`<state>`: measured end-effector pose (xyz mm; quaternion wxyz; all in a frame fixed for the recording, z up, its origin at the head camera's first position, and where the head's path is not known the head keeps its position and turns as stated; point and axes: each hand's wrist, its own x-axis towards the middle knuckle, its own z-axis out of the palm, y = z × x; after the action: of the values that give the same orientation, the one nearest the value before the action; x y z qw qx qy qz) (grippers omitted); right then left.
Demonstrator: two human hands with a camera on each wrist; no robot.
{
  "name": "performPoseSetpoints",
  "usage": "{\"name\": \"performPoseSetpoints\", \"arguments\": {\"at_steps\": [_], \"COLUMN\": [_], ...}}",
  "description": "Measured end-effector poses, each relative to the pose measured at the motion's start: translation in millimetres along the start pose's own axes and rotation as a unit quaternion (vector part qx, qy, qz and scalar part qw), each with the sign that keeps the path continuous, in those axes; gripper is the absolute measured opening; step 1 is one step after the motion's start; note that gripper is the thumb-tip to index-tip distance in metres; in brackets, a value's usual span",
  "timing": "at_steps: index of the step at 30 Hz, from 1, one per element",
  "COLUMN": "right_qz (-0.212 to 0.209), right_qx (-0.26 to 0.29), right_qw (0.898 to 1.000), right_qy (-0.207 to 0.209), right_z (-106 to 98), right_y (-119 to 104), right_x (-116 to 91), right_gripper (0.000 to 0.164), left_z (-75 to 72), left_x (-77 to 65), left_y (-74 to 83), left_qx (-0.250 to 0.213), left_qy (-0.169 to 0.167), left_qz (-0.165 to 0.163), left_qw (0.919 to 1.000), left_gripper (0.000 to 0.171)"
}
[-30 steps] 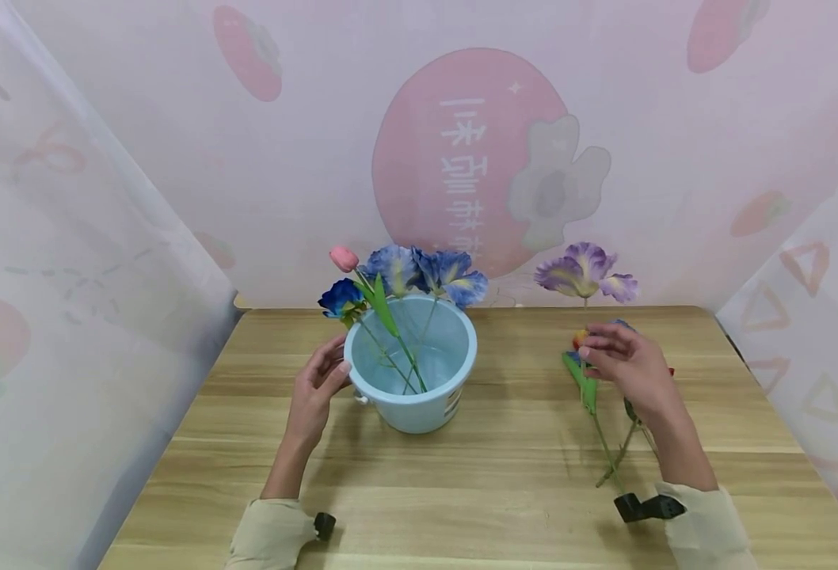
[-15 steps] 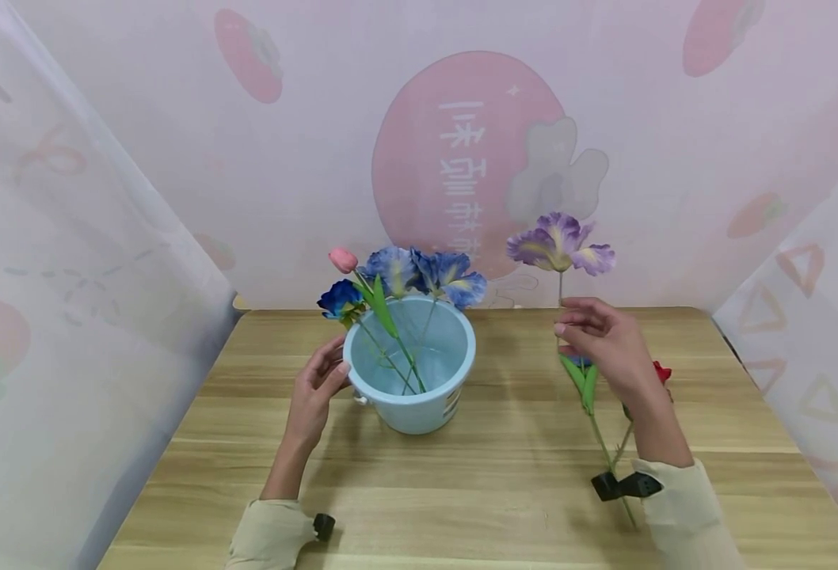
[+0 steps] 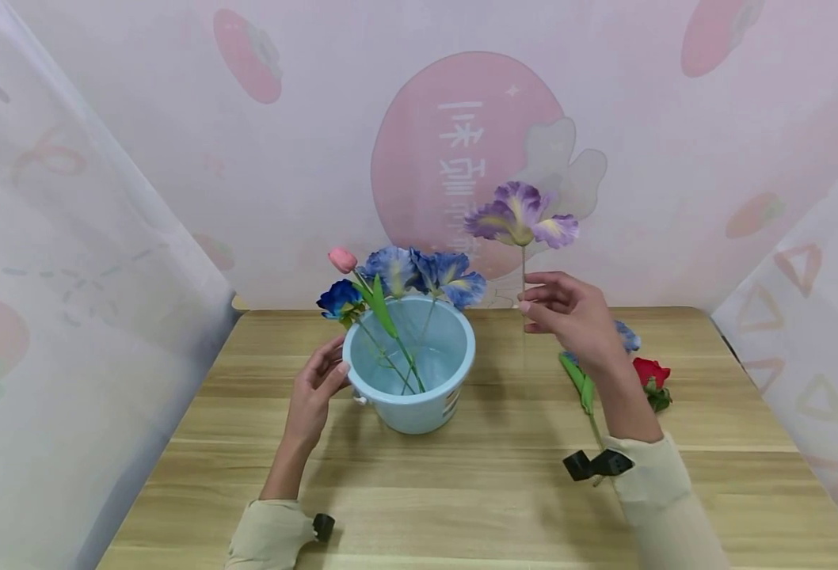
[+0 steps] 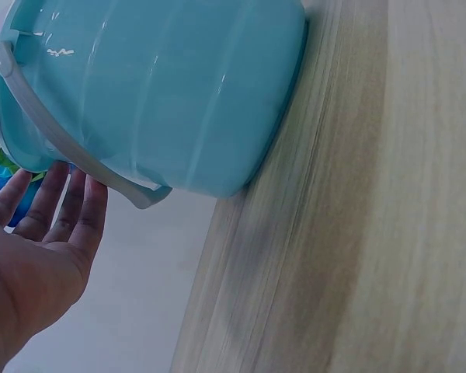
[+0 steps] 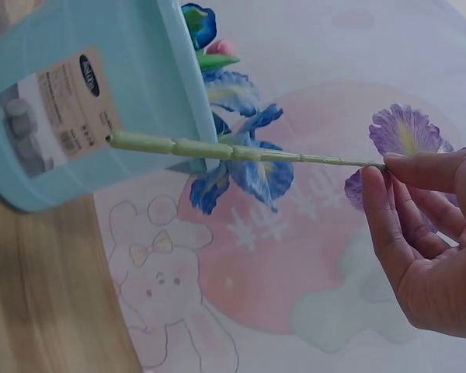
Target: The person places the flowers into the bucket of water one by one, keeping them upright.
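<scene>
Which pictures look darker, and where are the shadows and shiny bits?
Head view: brightest, with soft shadows on the table beside the bucket; left wrist view: darker, with white glints on the bucket's side; right wrist view: darker too, with a washed-out backdrop.

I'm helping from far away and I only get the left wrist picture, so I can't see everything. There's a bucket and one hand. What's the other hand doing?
Observer: The right hand is pinching the stem of a purple flower.
Operator: Ooh! Is the flower over the bucket?
Observer: No, the head view shows it off to the right of the bucket.
Operator: Are any flowers lying on the table?
Observer: Yes, a red flower lies there, to the right of that arm.
</scene>
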<state>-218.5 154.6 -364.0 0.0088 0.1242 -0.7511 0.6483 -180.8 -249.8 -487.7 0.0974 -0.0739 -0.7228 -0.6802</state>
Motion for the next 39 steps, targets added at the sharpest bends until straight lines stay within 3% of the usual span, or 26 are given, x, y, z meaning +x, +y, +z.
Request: {"name": "performPoseSetpoints", "arguments": {"at_steps": [12,32,39], "right_qz": [-0.019,-0.081,-0.081], "right_qx": [0.021,0.067,0.065], "right_qw": [1.000,0.994,0.994], "right_qy": [-0.011,-0.021,-0.030], "right_z": [28.9,81.2,103.2], "right_y": [-24.2,-40.7,-44.9], "right_x": [16.0,47.1,55.8], "right_gripper": [0.041,0.038,0.037], "left_z": [0.5,0.7,0.1], "left_x": [0.3,0.2,0.2], "left_y": [0.1,-0.4,-1.3], "left_qx": [-0.002,-0.001,0.002], "left_qy": [-0.002,0.002,0.002], "left_qz": [0.001,0.000,0.002], "left_qw": [1.0000,1.0000,1.0000], "left_gripper": [0.050,0.050,0.049]}}
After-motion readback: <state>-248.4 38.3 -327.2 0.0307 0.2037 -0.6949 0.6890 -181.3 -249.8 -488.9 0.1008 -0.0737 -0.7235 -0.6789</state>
